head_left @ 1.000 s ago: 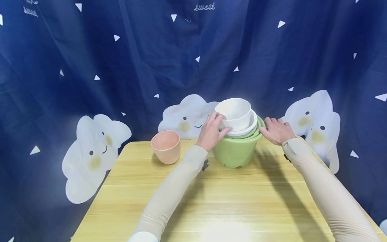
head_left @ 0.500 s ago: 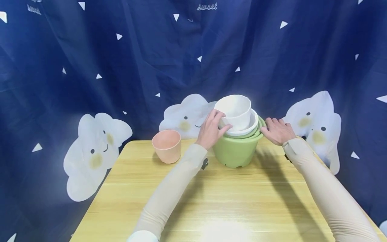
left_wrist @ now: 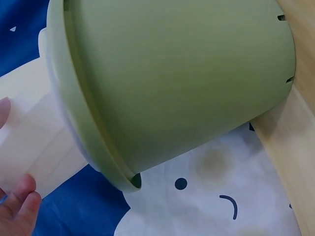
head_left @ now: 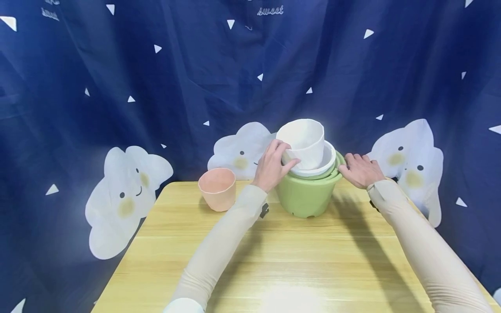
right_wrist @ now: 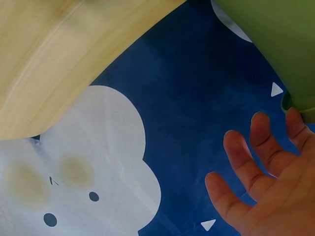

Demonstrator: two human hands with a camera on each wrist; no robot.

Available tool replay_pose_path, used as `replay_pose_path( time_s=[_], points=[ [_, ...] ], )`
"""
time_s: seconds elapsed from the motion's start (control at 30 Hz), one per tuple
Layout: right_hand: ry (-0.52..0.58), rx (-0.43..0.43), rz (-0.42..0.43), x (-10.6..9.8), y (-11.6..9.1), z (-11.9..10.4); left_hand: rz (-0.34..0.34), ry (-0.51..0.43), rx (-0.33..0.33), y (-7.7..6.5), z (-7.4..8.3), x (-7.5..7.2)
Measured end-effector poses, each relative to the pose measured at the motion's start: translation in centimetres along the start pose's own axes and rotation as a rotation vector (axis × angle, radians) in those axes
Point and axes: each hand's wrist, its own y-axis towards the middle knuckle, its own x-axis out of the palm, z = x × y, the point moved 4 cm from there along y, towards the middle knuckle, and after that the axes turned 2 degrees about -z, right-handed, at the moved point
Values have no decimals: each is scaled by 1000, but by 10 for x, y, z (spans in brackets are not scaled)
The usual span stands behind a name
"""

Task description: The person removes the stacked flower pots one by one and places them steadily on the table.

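My left hand [head_left: 270, 166] grips the wall of a white flower pot [head_left: 307, 145] in the head view, thumb at the near side and fingers farther back. The white pot stands tilted slightly over a nested stack. Under it show another white pot's rim [head_left: 328, 163], a green rim, and a large green flower pot [head_left: 307, 198] on the table. In the left wrist view, fingertips rest against the white pot [left_wrist: 37, 142]. My right hand [head_left: 362, 171] is at the large pot's right rim, thumb touching it, other fingers loosely spread beyond.
A pink pot [head_left: 218, 191] stands upright on the wooden table [head_left: 297, 256], left of the stack. Behind the table's back edge hangs a dark blue curtain [head_left: 219, 69] with white clouds and triangles.
The white pot in my left hand has risen a little, so more of the white rim beneath shows. My right hand has stayed at the green rim.
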Motion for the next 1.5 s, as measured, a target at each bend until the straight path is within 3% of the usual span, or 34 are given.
replay_pose_path(
  time_s=[0.6, 0.93, 1.5],
  points=[
    [13, -1, -7, 0, 0, -1, 76, -13, -8, 3, -6, -24],
    [18, -2, -19, 1, 0, 0, 99, 11, -21, 3, -11, -44],
    [10, -9, -16, 2, 3, 2, 131, 54, -75, -11, -45, -71]
  ],
)
